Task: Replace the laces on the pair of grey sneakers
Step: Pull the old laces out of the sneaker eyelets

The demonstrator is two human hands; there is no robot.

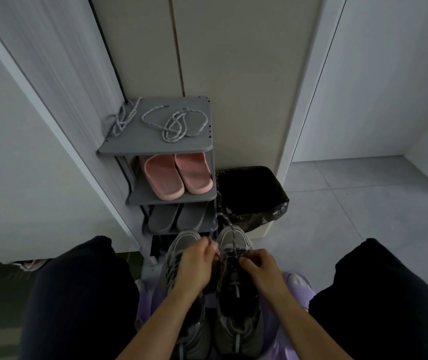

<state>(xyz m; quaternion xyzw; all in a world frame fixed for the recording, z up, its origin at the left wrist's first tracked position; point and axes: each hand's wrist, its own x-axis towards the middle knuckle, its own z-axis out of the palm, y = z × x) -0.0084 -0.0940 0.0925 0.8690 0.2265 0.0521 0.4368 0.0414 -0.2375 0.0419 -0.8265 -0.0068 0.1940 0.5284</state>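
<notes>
Hands at work on the right-hand shoe, 6 o'clock

Left hand (194, 266) and right hand (259, 268) both have curled fingers pinching the dark speckled lace (229, 227) over the eyelets of the right sneaker (236, 333). The left sneaker (184, 237) lies touching it at 9 o'clock. This looks like the lacing step, though whether the cord is going in or coming out is unclear. The next pull needs a firm pinch near the tip. At 12 o'clock, two pale, rope-like spare laces (174, 126) lie looped on the smooth grey shoe rack (155, 146).

No legible text or labels.
</notes>
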